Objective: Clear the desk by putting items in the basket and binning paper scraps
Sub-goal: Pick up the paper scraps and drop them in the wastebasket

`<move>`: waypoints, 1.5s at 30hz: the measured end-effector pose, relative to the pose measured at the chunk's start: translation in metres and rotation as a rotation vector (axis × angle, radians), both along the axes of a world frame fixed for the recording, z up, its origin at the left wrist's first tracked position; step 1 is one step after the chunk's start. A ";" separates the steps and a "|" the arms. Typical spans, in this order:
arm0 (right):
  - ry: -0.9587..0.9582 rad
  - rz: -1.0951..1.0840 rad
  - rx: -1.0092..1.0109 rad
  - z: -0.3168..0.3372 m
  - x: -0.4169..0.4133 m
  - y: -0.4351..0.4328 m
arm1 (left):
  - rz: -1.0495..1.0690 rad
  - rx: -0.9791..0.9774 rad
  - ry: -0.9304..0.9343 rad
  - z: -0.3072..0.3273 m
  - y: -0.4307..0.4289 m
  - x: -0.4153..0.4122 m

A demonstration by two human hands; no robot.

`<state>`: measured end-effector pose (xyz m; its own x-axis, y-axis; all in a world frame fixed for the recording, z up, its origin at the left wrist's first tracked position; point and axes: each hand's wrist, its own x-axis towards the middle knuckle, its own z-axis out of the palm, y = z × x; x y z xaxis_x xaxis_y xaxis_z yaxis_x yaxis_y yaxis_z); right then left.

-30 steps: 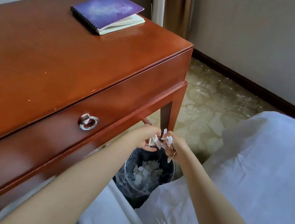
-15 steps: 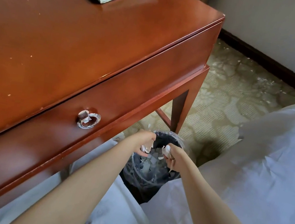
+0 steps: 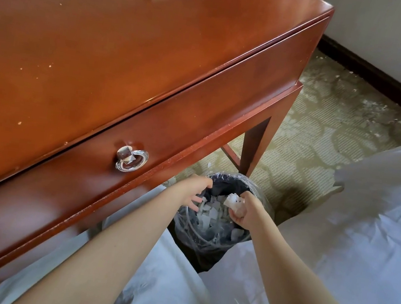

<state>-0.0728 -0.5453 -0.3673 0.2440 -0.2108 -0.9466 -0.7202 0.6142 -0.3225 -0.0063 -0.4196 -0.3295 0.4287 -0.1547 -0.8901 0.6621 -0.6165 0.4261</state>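
My right hand (image 3: 242, 210) clamps a wad of scraps (image 3: 232, 199) just above the bin (image 3: 207, 258); my left hand (image 3: 195, 189) hangs over its near rim, fingers loose, holding nothing; other scraps lie inside the bin.

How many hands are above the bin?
2. The left hand sits over the left rim of the bin, holding nothing visible; the right hand, over its right side, grips a wad of paper scraps.
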 end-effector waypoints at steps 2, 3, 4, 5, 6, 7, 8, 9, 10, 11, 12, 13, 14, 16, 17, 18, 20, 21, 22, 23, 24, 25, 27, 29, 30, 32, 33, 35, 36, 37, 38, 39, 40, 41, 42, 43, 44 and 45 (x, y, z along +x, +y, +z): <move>0.007 -0.005 -0.005 0.000 0.000 0.000 | -0.002 0.000 -0.003 0.000 0.001 0.000; 0.015 0.010 -0.008 0.000 0.000 0.001 | -0.002 -0.001 -0.003 0.000 0.001 0.001; 0.025 0.027 -0.014 -0.001 0.000 0.002 | -0.003 -0.003 -0.003 0.000 0.002 0.001; 0.036 0.037 -0.012 0.000 -0.001 0.002 | -0.006 -0.005 -0.003 0.001 0.002 0.001; 0.040 0.043 -0.007 -0.001 -0.002 0.002 | -0.012 -0.006 -0.005 0.002 0.002 0.001; 0.039 0.051 -0.004 -0.002 -0.003 0.002 | -0.019 -0.006 -0.010 0.003 0.002 0.000; 0.036 0.057 -0.009 -0.002 -0.003 0.001 | -0.029 -0.006 -0.016 0.004 0.002 0.000; 0.032 0.064 -0.018 0.000 -0.003 0.001 | -0.039 -0.005 -0.021 0.006 0.002 -0.001; 0.023 0.072 -0.031 0.000 -0.003 0.000 | -0.050 -0.005 -0.025 0.008 0.002 -0.002; 0.010 0.079 -0.042 0.001 -0.004 0.000 | -0.061 -0.007 -0.030 0.010 0.002 -0.003; -0.002 0.082 -0.053 0.002 -0.004 0.000 | -0.071 -0.008 -0.036 0.013 0.002 -0.004; -0.013 0.085 -0.065 0.004 -0.004 0.000 | -0.084 -0.008 -0.043 0.016 0.002 -0.005; -0.022 0.091 -0.076 0.006 -0.004 0.000 | -0.098 -0.010 -0.048 0.020 0.001 -0.006; -0.052 0.096 -0.090 0.012 -0.004 0.000 | -0.122 -0.021 -0.058 0.027 0.001 -0.008; -0.077 0.091 -0.097 0.016 -0.004 0.000 | -0.133 -0.028 -0.063 0.031 0.001 -0.010; -0.101 0.079 -0.107 0.020 -0.003 0.000 | -0.144 -0.033 -0.070 0.036 0.000 -0.012; -0.147 0.059 -0.135 0.030 -0.003 -0.001 | -0.164 -0.045 -0.095 0.047 -0.001 -0.015; -0.173 0.048 -0.147 0.037 -0.003 -0.001 | -0.171 -0.056 -0.108 0.053 -0.001 -0.017; -0.200 0.031 -0.156 0.044 -0.002 -0.002 | -0.177 -0.069 -0.119 0.060 -0.002 -0.019; -0.225 0.013 -0.165 0.052 0.000 -0.003 | -0.182 -0.087 -0.129 0.066 -0.003 -0.020; -0.245 -0.006 -0.171 0.060 0.002 -0.005 | -0.185 -0.107 -0.137 0.074 -0.004 -0.022; -0.259 -0.021 -0.173 0.070 0.003 -0.008 | -0.187 -0.131 -0.143 0.082 -0.006 -0.023; -0.306 -0.025 -0.204 0.090 0.002 -0.013 | -0.181 -0.199 -0.146 0.103 -0.009 -0.026; -0.386 -0.004 -0.307 0.113 0.000 -0.021 | -0.181 -0.295 -0.170 0.127 -0.013 -0.027; -0.436 -0.004 -0.361 0.125 -0.001 -0.025 | -0.185 -0.343 -0.194 0.141 -0.014 -0.026; -0.542 -0.020 -0.419 0.151 -0.002 -0.031 | -0.192 -0.430 -0.243 0.170 -0.015 -0.025; -0.597 -0.028 -0.434 0.165 -0.002 -0.032 | -0.194 -0.473 -0.261 0.184 -0.014 -0.024; -0.694 -0.039 -0.462 0.195 -0.001 -0.029 | -0.197 -0.543 -0.299 0.213 -0.010 -0.022; -0.736 -0.043 -0.473 0.208 0.000 -0.027 | -0.199 -0.564 -0.316 0.226 -0.007 -0.021; -0.771 -0.041 -0.485 0.221 0.001 -0.023 | -0.199 -0.577 -0.336 0.239 -0.003 -0.020; -0.798 -0.032 -0.499 0.235 0.003 -0.017 | -0.198 -0.587 -0.358 0.251 0.003 -0.019; -0.815 -0.018 -0.514 0.248 0.006 -0.012 | -0.197 -0.596 -0.380 0.263 0.010 -0.018; -0.828 -0.007 -0.523 0.259 0.010 -0.006 | -0.198 -0.603 -0.402 0.274 0.017 -0.016; -0.844 0.001 -0.524 0.269 0.014 0.000 | -0.193 -0.610 -0.425 0.284 0.026 -0.013; -0.866 0.012 -0.514 0.279 0.019 0.006 | -0.182 -0.614 -0.451 0.293 0.036 -0.011; -0.890 0.031 -0.500 0.286 0.024 0.014 | -0.162 -0.614 -0.479 0.300 0.047 -0.008; -0.913 0.064 -0.488 0.293 0.030 0.022 | -0.137 -0.609 -0.509 0.307 0.058 -0.006; -0.932 0.107 -0.481 0.299 0.035 0.031 | -0.108 -0.594 -0.543 0.312 0.071 -0.004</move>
<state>-0.0377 -0.5140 -0.0687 0.8717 -0.4486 -0.1973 -0.1051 0.2222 -0.9693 -0.0099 -0.3488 -0.0179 0.7326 -0.6015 -0.3186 0.2188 -0.2351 0.9470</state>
